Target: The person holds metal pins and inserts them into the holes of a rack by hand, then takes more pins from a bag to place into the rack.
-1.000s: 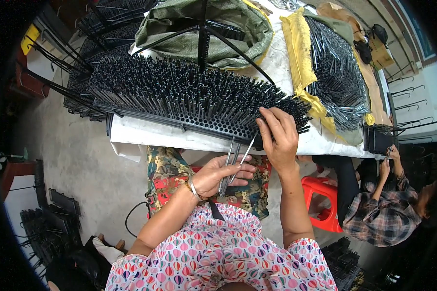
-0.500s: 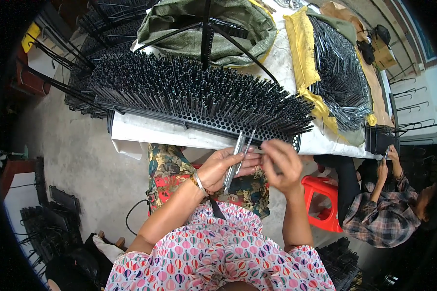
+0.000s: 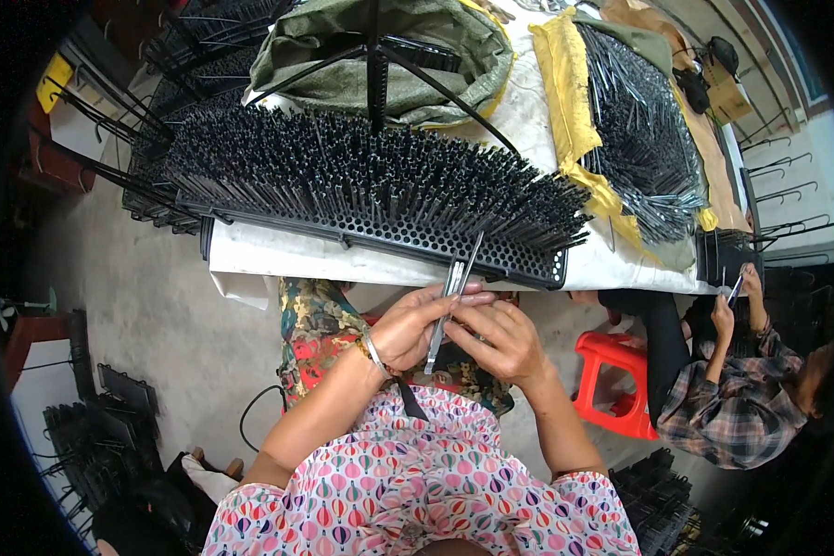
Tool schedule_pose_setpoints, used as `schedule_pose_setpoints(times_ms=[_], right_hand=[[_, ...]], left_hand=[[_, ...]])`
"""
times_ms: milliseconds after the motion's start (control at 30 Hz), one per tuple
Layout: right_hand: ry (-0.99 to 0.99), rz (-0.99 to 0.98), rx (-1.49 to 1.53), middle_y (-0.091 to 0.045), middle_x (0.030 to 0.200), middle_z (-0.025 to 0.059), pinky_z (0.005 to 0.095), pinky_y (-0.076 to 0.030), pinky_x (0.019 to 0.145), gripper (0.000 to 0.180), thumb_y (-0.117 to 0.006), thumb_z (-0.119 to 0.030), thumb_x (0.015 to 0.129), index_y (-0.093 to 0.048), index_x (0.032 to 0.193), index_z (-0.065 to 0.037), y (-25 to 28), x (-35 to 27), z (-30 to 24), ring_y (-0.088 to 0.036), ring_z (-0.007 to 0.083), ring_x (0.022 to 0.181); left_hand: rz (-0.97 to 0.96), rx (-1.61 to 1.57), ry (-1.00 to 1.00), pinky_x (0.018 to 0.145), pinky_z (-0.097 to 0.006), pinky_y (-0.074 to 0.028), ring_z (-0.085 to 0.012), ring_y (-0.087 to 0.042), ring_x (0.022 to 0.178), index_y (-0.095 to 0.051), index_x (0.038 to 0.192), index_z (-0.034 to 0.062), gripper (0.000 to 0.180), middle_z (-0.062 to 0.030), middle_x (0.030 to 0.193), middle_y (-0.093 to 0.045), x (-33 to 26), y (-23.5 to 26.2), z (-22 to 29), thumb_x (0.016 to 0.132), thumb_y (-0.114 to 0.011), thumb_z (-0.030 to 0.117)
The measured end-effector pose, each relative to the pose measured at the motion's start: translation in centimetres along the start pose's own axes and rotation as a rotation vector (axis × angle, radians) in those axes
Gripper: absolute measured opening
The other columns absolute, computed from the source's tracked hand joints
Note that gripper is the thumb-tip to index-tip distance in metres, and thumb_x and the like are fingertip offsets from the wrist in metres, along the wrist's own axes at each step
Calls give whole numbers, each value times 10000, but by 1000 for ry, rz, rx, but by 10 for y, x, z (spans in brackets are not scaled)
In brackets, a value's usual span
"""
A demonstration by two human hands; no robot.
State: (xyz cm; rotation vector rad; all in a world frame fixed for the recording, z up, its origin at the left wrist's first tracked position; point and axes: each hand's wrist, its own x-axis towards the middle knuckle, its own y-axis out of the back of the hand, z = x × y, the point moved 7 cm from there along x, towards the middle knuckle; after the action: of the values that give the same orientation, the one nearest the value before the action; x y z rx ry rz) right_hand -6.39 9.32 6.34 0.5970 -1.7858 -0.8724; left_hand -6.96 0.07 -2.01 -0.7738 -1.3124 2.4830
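A brown cardboard box [image 3: 730, 93] is seen at the far right beyond the tabletop [image 3: 537, 120], a yellow tag-like sign [image 3: 54, 82] at the far left, and a small handheld screen [image 3: 734, 289] at the right.

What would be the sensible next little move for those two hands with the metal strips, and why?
Probably lift one strip toward the open holes at the near right of the black perforated rack. The left hand grips a few thin metal strips pointing up at the rack, the right hand pinches at them just beside it, and most holes are already filled with upright black rods.
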Motion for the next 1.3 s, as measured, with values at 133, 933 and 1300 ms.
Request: schedule_pose_setpoints(times_ms=[133, 933, 1300], right_hand=[[-44, 7, 23, -620, 1044, 107, 341, -490, 750, 290, -613, -85, 665, -673, 947, -55, -1, 3, 2, -618, 228, 869], [-668, 654, 233, -658, 883, 112, 249, -504, 676, 168, -602, 36, 829, -593, 997, 44, 43, -2, 94, -619, 129, 755], [-475, 385, -136, -599, 937, 130, 344, -481, 705, 248, -692, -3, 707, -636, 949, 1, 43, 33, 79, -596, 283, 816]], left_hand=[[5, -15, -12, 993, -322, -399, -232, -510, 1149, -482, 1219, -47, 320, -166, 1239, -524, 1, -3, 3, 943, -429, 106], [45, 27, 100, 969, -407, -443, -333, -518, 1137, -402, 1261, -69, 368, -256, 1225, -499, 8, -4, 1, 942, -430, 112], [26, -49, 121, 942, -373, -458, -278, -527, 1133, -416, 1273, -13, 364, -197, 1221, -523, 7, -1, -3, 947, -447, 146]])
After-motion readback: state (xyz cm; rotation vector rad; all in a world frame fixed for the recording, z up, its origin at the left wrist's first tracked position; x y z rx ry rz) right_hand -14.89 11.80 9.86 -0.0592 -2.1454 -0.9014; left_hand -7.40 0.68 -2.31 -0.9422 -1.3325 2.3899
